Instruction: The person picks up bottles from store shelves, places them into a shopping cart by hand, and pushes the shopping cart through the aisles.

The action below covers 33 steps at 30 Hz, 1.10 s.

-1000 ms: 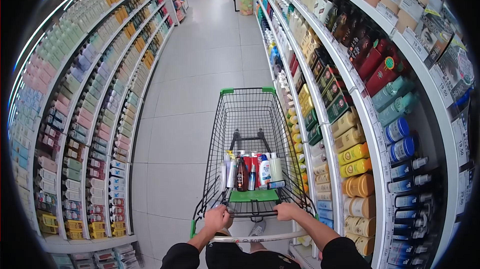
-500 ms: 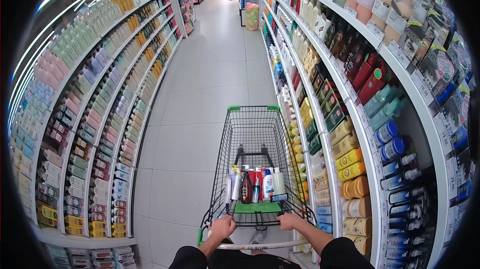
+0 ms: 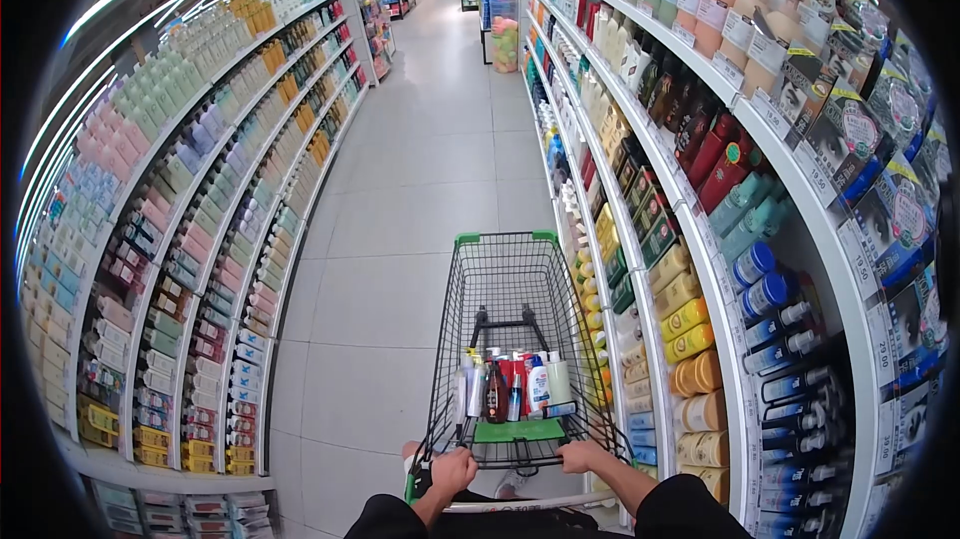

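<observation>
My left hand (image 3: 453, 471) is closed round the near edge of the wire shopping cart (image 3: 505, 284), left of its middle. On the right part of that same edge, my right hand (image 3: 582, 456) is wrapped too. Below both hands lies the cart's pale handle bar (image 3: 520, 506). Inside the basket, near me, several bottles stand upright in a row: a dark brown pump bottle (image 3: 495, 391), a white bottle with a blue label (image 3: 538, 387) and a pale green one (image 3: 558, 379). A green panel (image 3: 519, 430) lies between them and my hands.
Long shelves of bottles (image 3: 190, 229) line the left side. Close to the cart on the right runs another shelf unit (image 3: 690, 199) with bottles, jars and boxes. Grey tiled floor (image 3: 400, 209) stretches ahead between them. Farther off is a clear bin of colourful items (image 3: 504, 44).
The cart and both my hands sit slightly lower in the view. Both hands keep their hold. The shelf goods on the right have shifted a little in the picture.
</observation>
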Tool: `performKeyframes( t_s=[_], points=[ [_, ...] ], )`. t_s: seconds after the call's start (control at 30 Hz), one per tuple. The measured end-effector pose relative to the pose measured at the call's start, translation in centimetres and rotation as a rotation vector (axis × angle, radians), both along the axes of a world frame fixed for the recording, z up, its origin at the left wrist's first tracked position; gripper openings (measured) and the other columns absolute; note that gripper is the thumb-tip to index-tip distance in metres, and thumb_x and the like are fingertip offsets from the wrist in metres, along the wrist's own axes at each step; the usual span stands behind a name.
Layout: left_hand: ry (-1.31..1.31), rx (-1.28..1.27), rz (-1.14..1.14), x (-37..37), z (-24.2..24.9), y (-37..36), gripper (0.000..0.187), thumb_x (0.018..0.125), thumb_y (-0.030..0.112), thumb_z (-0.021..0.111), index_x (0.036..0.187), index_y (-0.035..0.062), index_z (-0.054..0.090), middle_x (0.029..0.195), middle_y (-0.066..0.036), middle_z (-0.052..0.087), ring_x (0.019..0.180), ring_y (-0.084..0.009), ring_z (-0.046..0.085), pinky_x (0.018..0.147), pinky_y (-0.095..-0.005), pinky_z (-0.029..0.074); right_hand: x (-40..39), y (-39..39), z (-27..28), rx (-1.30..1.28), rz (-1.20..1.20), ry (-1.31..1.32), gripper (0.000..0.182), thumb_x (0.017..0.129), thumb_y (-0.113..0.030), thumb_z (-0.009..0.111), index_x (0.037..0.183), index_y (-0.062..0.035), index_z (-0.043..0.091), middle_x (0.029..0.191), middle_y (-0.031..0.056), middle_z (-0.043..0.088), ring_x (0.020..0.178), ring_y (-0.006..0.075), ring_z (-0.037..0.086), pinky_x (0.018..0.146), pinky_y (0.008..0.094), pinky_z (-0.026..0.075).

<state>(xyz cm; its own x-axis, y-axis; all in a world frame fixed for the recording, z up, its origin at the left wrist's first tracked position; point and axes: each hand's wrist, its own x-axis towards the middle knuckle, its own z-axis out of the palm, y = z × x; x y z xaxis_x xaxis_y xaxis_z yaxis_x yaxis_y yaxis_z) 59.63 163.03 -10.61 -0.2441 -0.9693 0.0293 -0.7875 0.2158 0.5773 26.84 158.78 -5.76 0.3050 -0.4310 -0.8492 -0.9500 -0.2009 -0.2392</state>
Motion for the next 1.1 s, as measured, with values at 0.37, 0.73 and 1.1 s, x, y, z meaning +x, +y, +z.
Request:
performKeyframes(
  t_s=[0.37,0.73,1.1],
  points=[
    [-0.031,0.365,-0.134,-0.7,2.4,-0.1,0.029,0.089,0.032,0.051,0.098,0.0075,0.066,0.095,-0.012,0.065,0.086,-0.0326,0.067,0.075,-0.0455,0.054,-0.6,1.0,1.3,0.017,0.031,-0.017,0.043,0.077,-0.024,0.057,0.118,-0.013,0.065,0.112,0.017,0.069,0.103,0.0366,0.066,0.089,0.0479,0.054],
    [-0.334,0.892,-0.532,-3.3,2.2,-4.4,0.049,0.082,0.026,0.051,0.13,0.0167,0.057,0.124,-0.019,0.064,0.116,-0.0359,0.061,0.094,-0.0513,0.048,-1.4,0.9,-0.7,0.039,0.021,-0.018,0.043,0.075,-0.022,0.057,0.116,-0.0121,0.066,0.111,0.0168,0.07,0.105,0.0366,0.066,0.088,0.0489,0.054],
    [-0.332,0.825,-0.5,-3.1,3.7,-5.7,0.05,0.081,0.023,0.05,0.129,0.0193,0.062,0.118,-0.017,0.068,0.11,-0.034,0.065,0.091,-0.0464,0.052,-1.4,-0.6,-0.4,0.012,0.038,0.001,0.035,0.077,-0.023,0.056,0.109,-0.0127,0.067,0.107,0.0142,0.07,0.102,0.0341,0.066,0.082,0.0505,0.053]
  ],
)
